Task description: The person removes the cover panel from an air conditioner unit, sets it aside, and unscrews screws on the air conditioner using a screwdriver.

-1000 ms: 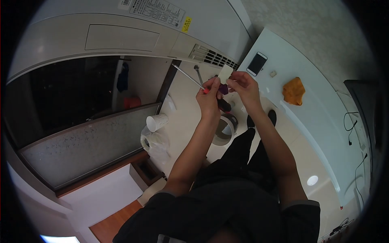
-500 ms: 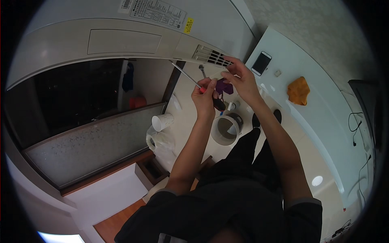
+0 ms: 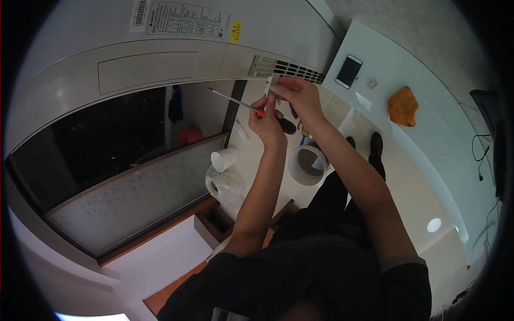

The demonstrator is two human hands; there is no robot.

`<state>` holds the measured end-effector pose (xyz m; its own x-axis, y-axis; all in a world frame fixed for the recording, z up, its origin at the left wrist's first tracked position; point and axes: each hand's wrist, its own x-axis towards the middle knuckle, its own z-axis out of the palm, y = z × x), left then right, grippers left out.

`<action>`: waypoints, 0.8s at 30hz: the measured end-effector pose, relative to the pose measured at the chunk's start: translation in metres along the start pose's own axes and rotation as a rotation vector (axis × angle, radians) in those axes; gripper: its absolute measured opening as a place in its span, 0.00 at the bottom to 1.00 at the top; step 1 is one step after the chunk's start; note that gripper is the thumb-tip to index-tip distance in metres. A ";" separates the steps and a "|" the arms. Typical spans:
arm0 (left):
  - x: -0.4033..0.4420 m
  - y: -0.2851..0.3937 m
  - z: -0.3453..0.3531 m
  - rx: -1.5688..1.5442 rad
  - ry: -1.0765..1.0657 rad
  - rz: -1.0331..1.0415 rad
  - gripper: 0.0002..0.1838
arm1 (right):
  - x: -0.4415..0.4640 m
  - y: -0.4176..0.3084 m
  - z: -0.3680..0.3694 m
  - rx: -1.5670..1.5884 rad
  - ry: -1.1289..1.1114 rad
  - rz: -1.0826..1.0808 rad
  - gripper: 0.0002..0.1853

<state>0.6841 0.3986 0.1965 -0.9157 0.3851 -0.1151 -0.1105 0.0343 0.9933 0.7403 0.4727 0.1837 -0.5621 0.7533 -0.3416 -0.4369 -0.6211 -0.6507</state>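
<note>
My left hand (image 3: 267, 124) is closed around a screwdriver (image 3: 231, 98), whose thin metal shaft points out to the left. Its red and black handle sticks out on the right side of the palm. Pinched in the fingers of my right hand (image 3: 301, 97) is a small pale plastic piece (image 3: 271, 85). My left fingertips meet the lower end of that piece. Just beyond both hands is the slatted vent grille (image 3: 289, 68) of a large white air conditioner (image 3: 227, 61), which carries a printed label and a yellow sticker.
On the glass-topped cabinet (image 3: 423, 144) at right lie a phone (image 3: 348, 71), a small pale block (image 3: 372, 83) and an orange cloth (image 3: 402, 107). A bucket (image 3: 308, 164) stands on the floor by my feet. Left of it are a white tub (image 3: 225, 159) and a plastic bag (image 3: 227, 187).
The small pale piece now shows in my right fingers, which were at the grille. My hands have come together, the left one slightly higher. The view has shifted a little.
</note>
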 end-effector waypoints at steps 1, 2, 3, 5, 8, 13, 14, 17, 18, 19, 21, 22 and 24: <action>-0.001 0.003 0.001 0.020 0.023 0.020 0.08 | -0.001 0.001 0.001 -0.013 -0.002 -0.016 0.17; -0.003 0.003 0.001 0.024 0.024 0.019 0.08 | -0.002 0.003 0.002 -0.025 -0.004 -0.032 0.17; -0.004 0.003 0.001 0.048 0.019 0.044 0.08 | -0.003 0.002 0.003 -0.024 -0.004 -0.031 0.17; -0.003 0.003 0.001 0.074 0.015 0.069 0.07 | -0.003 -0.001 0.005 -0.075 0.029 -0.026 0.18; -0.002 0.006 0.002 0.157 0.017 0.109 0.08 | 0.006 0.001 0.007 -0.060 0.002 0.004 0.17; -0.002 0.005 -0.007 0.174 0.000 0.064 0.12 | 0.034 0.013 0.010 0.148 -0.034 -0.010 0.15; -0.001 0.002 -0.011 0.175 -0.001 0.064 0.12 | 0.039 0.016 0.011 0.218 -0.072 -0.013 0.15; -0.001 -0.010 -0.027 0.150 0.003 0.018 0.12 | 0.052 0.026 0.011 0.207 -0.094 -0.012 0.15; -0.001 -0.012 -0.030 0.158 0.015 0.001 0.12 | 0.052 0.024 0.013 0.206 -0.093 -0.011 0.15; -0.002 -0.014 -0.034 0.165 0.026 -0.016 0.12 | 0.052 0.023 0.014 0.212 -0.091 -0.016 0.15; -0.003 -0.016 -0.041 0.179 0.041 -0.033 0.12 | 0.052 0.023 0.016 0.217 -0.088 -0.020 0.15; -0.004 -0.018 -0.044 0.193 0.055 -0.048 0.12 | 0.053 0.024 0.018 0.214 -0.085 -0.029 0.15; -0.004 -0.018 -0.052 0.191 0.058 -0.049 0.12 | 0.054 0.024 0.021 0.209 -0.082 -0.038 0.14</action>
<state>0.6695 0.3488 0.1784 -0.9325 0.3247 -0.1580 -0.0851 0.2277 0.9700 0.6845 0.4937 0.1639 -0.5935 0.7625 -0.2577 -0.5905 -0.6301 -0.5044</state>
